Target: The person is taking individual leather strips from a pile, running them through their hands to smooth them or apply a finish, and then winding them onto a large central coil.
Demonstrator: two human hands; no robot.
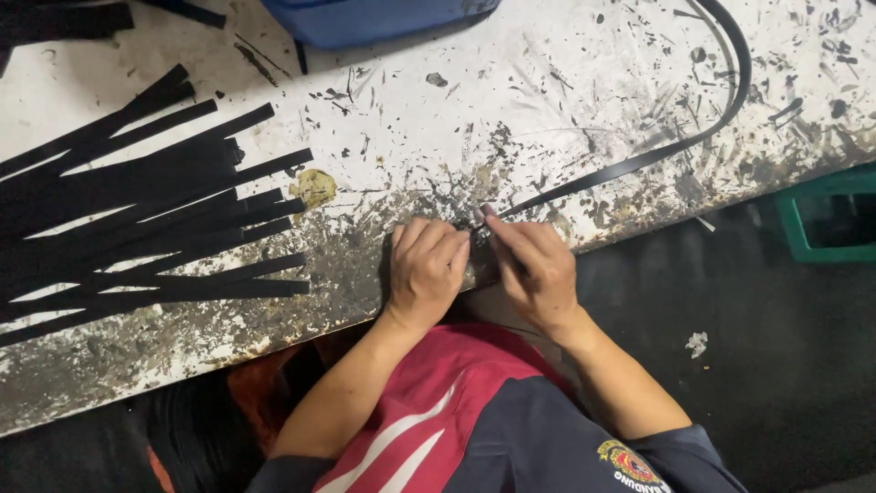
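Hands meet at the near edge of the stained white surface (438,137). I see my left hand (425,270) curled knuckles-up, fingers pressed together over the end of a long black strip (639,160); what lies under it is hidden from me. My right hand (534,267) pinches that same strip end between thumb and forefinger, just beside the left. From there the strip runs right across the surface and curves up toward the far edge. Off to the left lies a pile of cut black strips (146,219), well apart from both hands. A blue object (374,18) sits at the far edge.
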